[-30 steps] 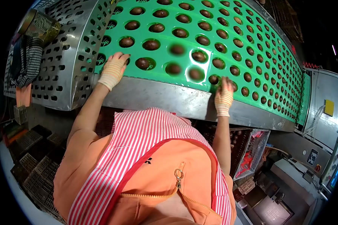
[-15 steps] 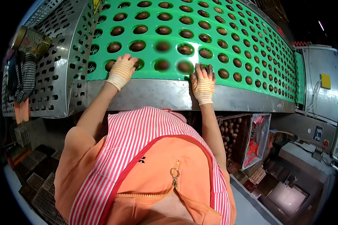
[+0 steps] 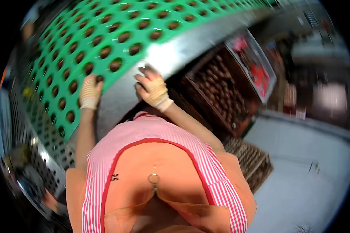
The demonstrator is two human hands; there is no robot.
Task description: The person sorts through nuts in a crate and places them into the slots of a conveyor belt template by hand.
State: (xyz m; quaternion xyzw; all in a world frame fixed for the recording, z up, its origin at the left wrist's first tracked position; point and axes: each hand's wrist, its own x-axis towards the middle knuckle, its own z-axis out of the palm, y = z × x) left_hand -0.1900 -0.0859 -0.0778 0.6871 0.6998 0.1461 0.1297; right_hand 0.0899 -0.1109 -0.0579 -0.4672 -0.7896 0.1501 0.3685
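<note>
A green sheet (image 3: 116, 77) with rows of oval pockets holds dark brown, egg-shaped pieces (image 3: 115, 65). My left hand (image 3: 90, 94), in a striped cream-and-orange fingerless glove, rests at the near edge of the sheet. Its fingers reach forward flat, close beside one brown piece (image 3: 99, 79). My right hand (image 3: 153, 86) wears a matching glove and is over the metal ledge (image 3: 122, 91), away from the pockets. Its fingers are spread and blurred, with dark fingertips; I see nothing held.
Below the ledge at right stands a crate (image 3: 198, 91) full of brown round pieces. Beside it is a grey bin (image 3: 273, 79) with red items. Stacked slatted crates (image 3: 251, 161) sit lower right. A perforated metal guard (image 3: 46, 155) runs at left. Another person's hand (image 3: 49, 200) shows lower left.
My view has swung right, bringing the crate of brown pieces closer to the middle. The right hand has come off the green sheet onto the ledge side; the left stays at the sheet's edge.
</note>
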